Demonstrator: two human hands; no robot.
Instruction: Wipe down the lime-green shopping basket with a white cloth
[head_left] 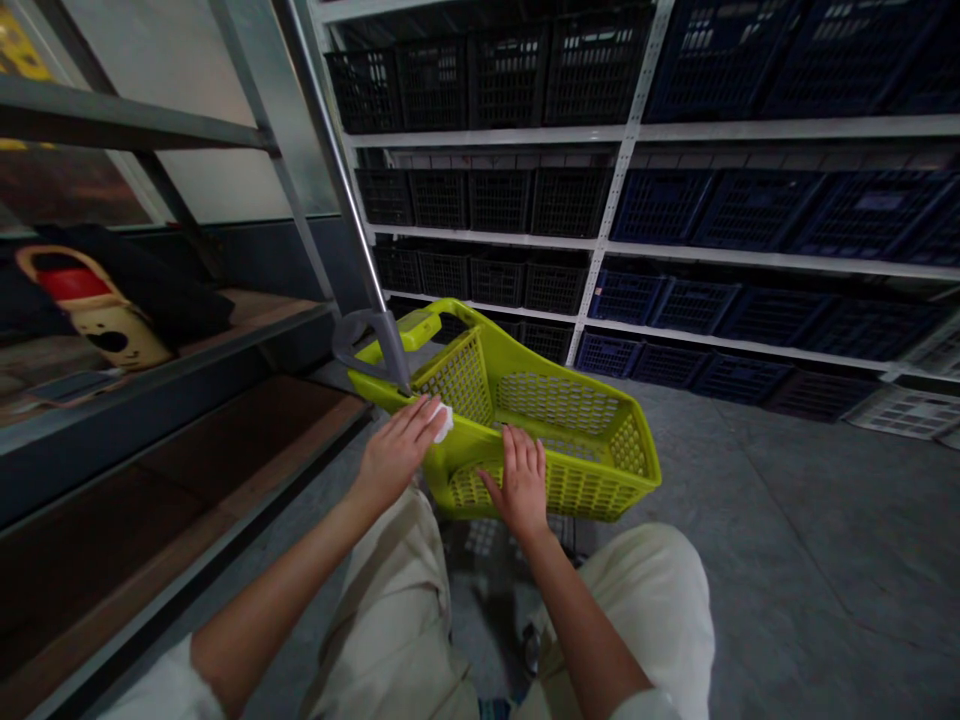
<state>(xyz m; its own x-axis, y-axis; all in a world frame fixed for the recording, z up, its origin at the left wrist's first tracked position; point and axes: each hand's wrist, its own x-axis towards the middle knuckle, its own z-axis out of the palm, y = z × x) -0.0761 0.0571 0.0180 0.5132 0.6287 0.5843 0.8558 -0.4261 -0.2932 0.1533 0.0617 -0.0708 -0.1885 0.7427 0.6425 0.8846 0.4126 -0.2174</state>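
A lime-green plastic shopping cart (pixel 570 385) with mesh sides stands close in front of my knees. My left hand (pixel 397 455) presses a white wipe (pixel 443 424) against the cart's near rim, beside the base of the grey handle (pixel 367 345); the wipe's edge sticks out by the fingers. Further right, my right hand (pixel 523 490) lies against the near side of the basket. Its fingers are stretched up with their tips at the rim, and the thumb is spread apart. I see nothing inside the basket.
A metal pole (pixel 337 170) rises from the cart's handle. Left is a metal shelf unit (pixel 300 318) holding a yellow bottle with a red top (pixel 112 325) and a phone-like flat object (pixel 75 385). Behind, white racks (pixel 600 240) carry black crates (pixel 502 200) and blue crates (pixel 765 205).
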